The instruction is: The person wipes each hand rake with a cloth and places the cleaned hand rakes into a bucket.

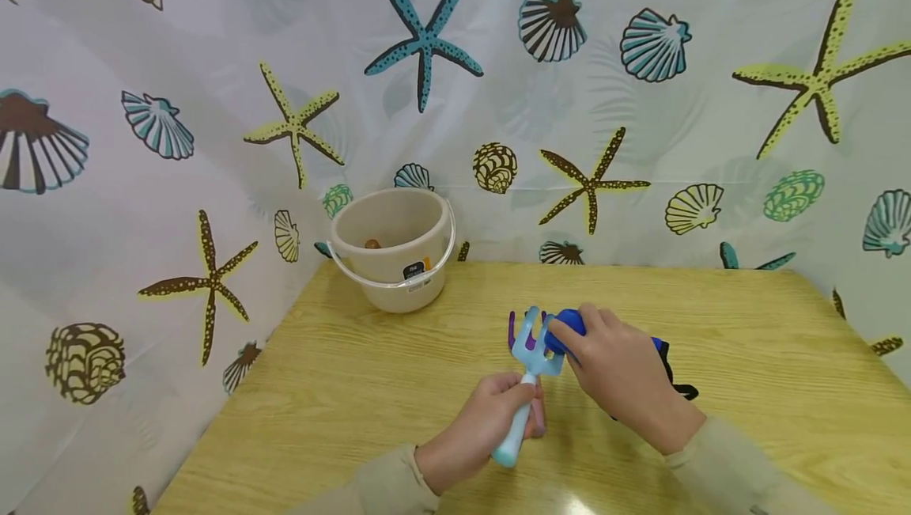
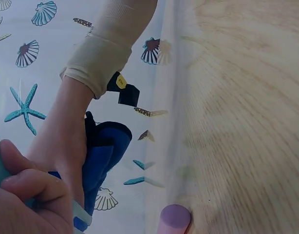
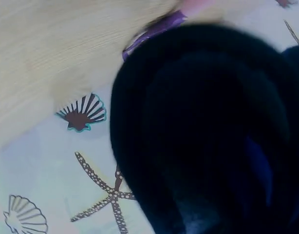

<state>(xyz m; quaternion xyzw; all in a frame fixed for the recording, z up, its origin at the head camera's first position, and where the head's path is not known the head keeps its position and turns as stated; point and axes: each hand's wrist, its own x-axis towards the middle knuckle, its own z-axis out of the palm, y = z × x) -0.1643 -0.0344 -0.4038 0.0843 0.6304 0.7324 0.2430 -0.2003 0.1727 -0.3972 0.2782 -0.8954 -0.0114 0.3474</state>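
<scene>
My left hand grips a light blue hand fork by its handle, tines pointing away from me. In my right hand is a blue cloth item with black trim, held against the fork's tines. A dark, rounded opening of this blue cloth item fills much of the right wrist view. Behind the light blue fork lies a second hand fork with a pink handle and purple tines, partly covered. Its handle end shows low in the left wrist view.
A beige bucket with a clear handle stands at the table's back left, something brown inside. The wooden table meets a hanging sheet printed with shells and starfish at the back and sides.
</scene>
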